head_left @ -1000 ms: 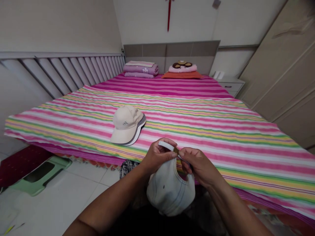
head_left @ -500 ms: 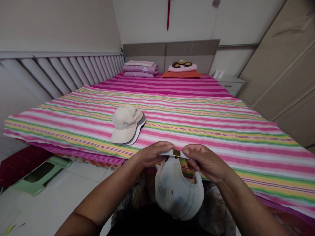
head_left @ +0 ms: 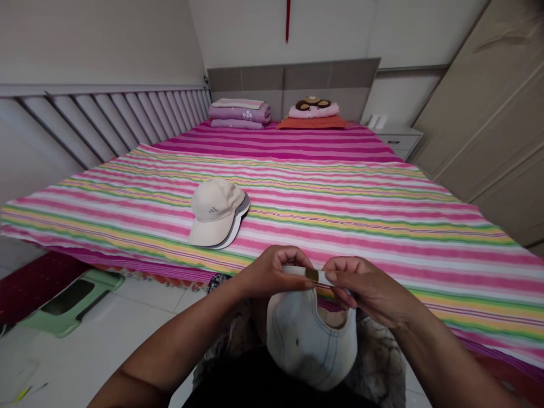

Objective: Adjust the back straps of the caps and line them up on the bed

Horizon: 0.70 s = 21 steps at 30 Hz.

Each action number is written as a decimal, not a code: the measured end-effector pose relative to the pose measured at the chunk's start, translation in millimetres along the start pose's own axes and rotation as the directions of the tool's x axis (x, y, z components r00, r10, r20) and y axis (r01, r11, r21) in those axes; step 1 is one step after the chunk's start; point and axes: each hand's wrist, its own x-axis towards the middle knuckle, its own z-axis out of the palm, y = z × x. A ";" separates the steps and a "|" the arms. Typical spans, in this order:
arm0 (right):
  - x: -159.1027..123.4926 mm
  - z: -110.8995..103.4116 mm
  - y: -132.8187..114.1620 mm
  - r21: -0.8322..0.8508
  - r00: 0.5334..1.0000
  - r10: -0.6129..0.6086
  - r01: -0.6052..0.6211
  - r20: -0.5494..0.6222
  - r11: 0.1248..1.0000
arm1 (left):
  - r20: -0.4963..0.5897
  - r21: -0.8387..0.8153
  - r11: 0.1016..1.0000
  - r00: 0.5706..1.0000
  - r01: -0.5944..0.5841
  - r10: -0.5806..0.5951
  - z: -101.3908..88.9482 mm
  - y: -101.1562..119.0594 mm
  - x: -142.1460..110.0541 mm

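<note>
Head view: the left hand [head_left: 272, 273] and right hand [head_left: 365, 289] are clamped on the pale cap's [head_left: 310, 345] back strap [head_left: 295, 271], one each side of its brass buckle [head_left: 311, 275], with the cap hanging below; small, even pinches suit this. Stacked caps [head_left: 215, 214] lie beyond on the striped bed [head_left: 382, 226].

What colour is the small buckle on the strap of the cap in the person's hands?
The buckle is a brassy gold colour; the head view shows it best.
</note>
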 end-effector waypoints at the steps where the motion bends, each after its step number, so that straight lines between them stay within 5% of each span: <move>1: 0.1 0.5 -0.3 -0.005 1.000 -0.001 0.001 -0.005 1.000 | -0.006 0.009 1.000 1.000 -0.008 0.008 0.9 -0.4 0.1; 21: 2.9 8.5 3.8 -0.108 0.995 -0.075 0.069 -0.059 0.992 | -0.056 0.120 0.989 0.994 -0.092 0.099 5.3 -1.3 -1.2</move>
